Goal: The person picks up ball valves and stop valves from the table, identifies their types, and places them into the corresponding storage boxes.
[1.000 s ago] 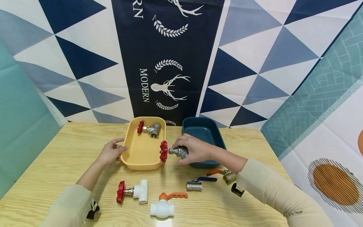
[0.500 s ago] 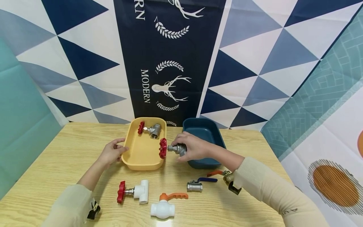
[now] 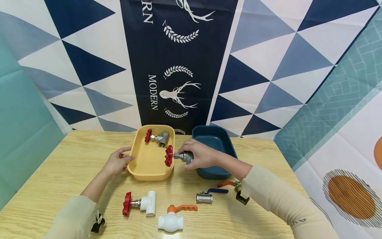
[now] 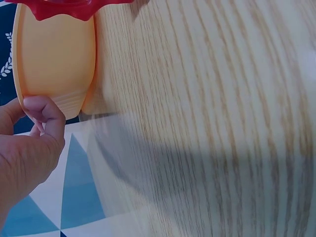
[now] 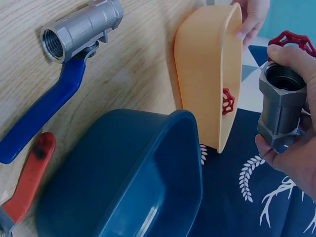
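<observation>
My right hand grips a steel gate valve by its body, fingers and thumb around the two ends. Its red handwheel points left and overlaps the right rim of the yellow tray in the head view. An open threaded end of the held valve faces the right wrist camera. My left hand pinches the tray's left wall, thumb over the rim, as the left wrist view also shows. Inside the tray, toward the back, lies another steel gate valve with a red handwheel.
A dark blue tray stands right of the yellow one, under my right wrist. In front lie a white tee-shaped valve with a red handwheel, a white ball valve with an orange lever, a blue-levered steel valve and an orange-levered brass valve.
My right hand has moved a little left with the gate valve, bringing its handwheel from beside the yellow tray's right rim to over it. My left hand stays at the tray's left wall.
</observation>
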{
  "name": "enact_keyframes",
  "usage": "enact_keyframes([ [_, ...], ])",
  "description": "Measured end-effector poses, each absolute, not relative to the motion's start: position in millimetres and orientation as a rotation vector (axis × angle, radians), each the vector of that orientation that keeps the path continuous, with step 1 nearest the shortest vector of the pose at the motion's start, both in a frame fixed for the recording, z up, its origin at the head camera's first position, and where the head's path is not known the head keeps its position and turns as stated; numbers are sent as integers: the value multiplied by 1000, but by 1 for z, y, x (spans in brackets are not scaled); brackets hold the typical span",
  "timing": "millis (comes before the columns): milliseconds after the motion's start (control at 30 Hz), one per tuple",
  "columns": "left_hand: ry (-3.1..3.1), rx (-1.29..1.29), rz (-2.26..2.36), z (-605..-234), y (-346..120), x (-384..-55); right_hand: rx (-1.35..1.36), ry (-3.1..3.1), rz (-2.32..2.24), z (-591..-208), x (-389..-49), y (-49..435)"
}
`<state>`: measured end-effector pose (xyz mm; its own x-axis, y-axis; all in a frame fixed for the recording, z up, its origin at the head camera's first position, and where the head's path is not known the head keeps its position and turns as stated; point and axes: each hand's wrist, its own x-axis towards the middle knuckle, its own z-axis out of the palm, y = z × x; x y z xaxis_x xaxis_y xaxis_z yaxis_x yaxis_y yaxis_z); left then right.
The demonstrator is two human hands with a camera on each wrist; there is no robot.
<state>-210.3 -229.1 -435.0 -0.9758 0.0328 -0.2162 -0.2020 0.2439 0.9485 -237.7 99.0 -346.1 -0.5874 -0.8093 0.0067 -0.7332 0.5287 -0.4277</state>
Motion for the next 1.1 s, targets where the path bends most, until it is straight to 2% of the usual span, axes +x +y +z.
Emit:
enact_keyframes([
  [1100, 2317, -172, 1807, -435, -228, -210, -1312, 2601, -592, -349, -251, 72],
])
